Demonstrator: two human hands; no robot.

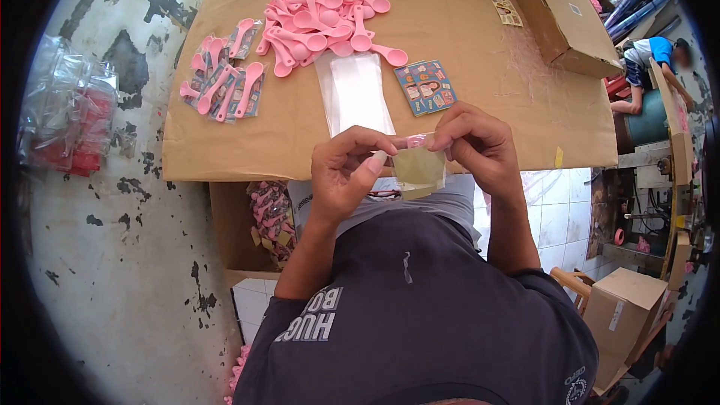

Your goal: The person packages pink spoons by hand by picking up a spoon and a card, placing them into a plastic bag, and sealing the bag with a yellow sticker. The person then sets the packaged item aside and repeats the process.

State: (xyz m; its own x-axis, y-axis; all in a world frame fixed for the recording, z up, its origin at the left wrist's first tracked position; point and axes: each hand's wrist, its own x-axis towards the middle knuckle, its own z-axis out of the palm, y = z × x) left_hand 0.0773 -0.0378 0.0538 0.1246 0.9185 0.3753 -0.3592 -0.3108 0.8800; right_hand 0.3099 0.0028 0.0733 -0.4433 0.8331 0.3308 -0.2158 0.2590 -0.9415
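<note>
Both forearms rise from the torso and bend inward, so the two hands meet just over the near edge of the cardboard sheet (225,150) that serves as the work surface. The left hand (346,172) is curled, thumb stretched toward the right, its fingertips pinching the left upper corner of a small clear bag (418,169). The right hand (476,144) arches over from the other side, fingers bent down and closed on the bag's top right edge. The bag hangs between them, mouth up, with something pink showing at its opening; what it is exactly cannot be told.

On the sheet, just beyond the hands, lies a stack of empty clear bags (352,90), long side running toward the far edge. To its right sits a small stack of printed cards (427,86). At the far middle a heap of loose pink spoons (322,11) spreads out. Toward the left edge lies a cluster of bagged spoons (225,79), each spoon sealed with a card.

A closed cardboard box (566,22) rests at the far right corner. Below the near edge, an open carton (225,225) on the floor holds more bagged spoons. Off the left edge a pile of plastic packets (71,116) lies on the floor.
</note>
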